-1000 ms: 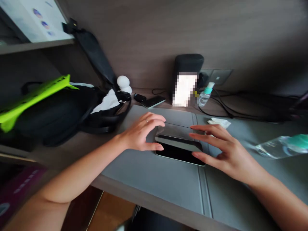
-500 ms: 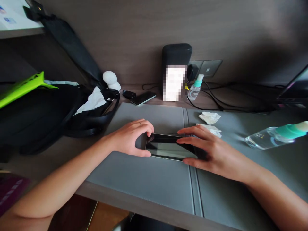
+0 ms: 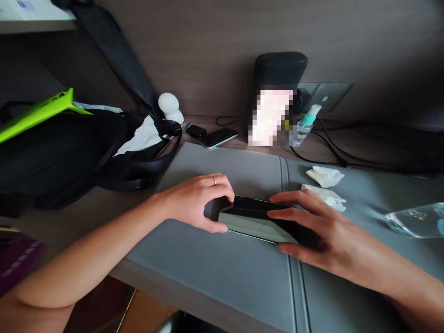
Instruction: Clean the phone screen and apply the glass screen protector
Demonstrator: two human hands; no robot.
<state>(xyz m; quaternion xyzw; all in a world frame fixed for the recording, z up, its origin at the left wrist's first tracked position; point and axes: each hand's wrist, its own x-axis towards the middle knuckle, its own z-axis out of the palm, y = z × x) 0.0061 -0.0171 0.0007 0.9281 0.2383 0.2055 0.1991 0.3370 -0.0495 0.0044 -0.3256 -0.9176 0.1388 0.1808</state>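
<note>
1. Brown-grey wood-grain wall rises behind a matching counter, much of which lies under a smooth grey leather-like mat with raised parallel seams.
2. At the middle of the mat is a dark, glossy, rectangular phone, screen up, its long side running left to right. Whether it rests fully on the mat or sits slightly above it, I cannot tell.
3. Both hands are closed on its two ends. The left hand, with a thin ring on one finger, pinches the left end, thumb at the near edge and curled fingers at the far edge.
4. The right hand grips the right end, thumb at the near edge, with the other fingers spread over the far edge and screen.
5. Just beyond the right hand lie two crumpled white tissues; farther right, a clear plastic bottle lies on its side, cut off by the picture's edge.
6. Along the wall stand a small white figure of rounded shapes, a tall black rounded case with a pixelated front, and a small clear spray bottle with a teal collar. A black key fob touches or nearly touches a second dark phone.
7. Black cables trail rightward below a grey socket plate.
8. To the left sits a black fabric bag, with white paper and a neon-yellow piece on it.
</note>
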